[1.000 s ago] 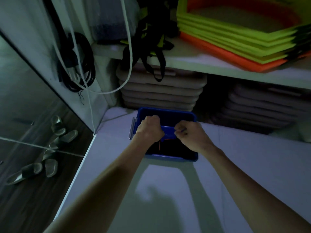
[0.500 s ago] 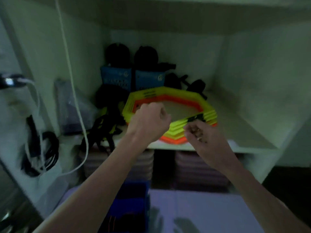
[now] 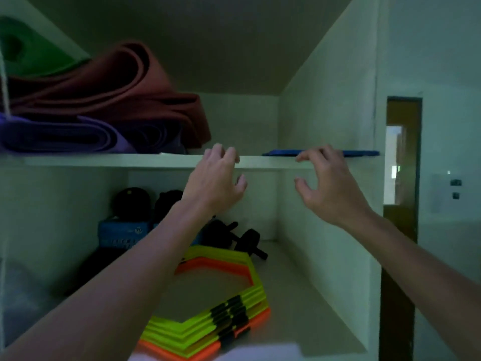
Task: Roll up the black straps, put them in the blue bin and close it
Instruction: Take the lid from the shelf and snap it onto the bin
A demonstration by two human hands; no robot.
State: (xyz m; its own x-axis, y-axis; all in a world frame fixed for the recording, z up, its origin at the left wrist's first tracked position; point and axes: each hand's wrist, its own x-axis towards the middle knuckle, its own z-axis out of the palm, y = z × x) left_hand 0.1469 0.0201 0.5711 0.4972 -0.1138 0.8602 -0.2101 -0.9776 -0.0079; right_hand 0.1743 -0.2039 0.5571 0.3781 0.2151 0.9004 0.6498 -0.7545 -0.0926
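Note:
A flat blue lid (image 3: 356, 153) lies on the upper shelf (image 3: 130, 160) at the right, seen edge-on. My right hand (image 3: 328, 186) is raised just in front of the lid's left part, fingers loosely spread, holding nothing. My left hand (image 3: 216, 181) is up at the shelf's front edge to the left of the lid, fingers relaxed and empty. The blue bin and the black straps are out of view below.
Folded red, purple and green mats (image 3: 104, 110) fill the upper shelf's left. On the shelf below lie stacked yellow and orange hexagon rings (image 3: 208, 308), black rollers (image 3: 234, 238) and blue boxes (image 3: 122, 233). A doorway (image 3: 403, 178) stands at the right.
The view swung up from the blue bin to the upper shelf. Both hands let go of the bin's handle, rose and opened, and now reach toward the blue lid.

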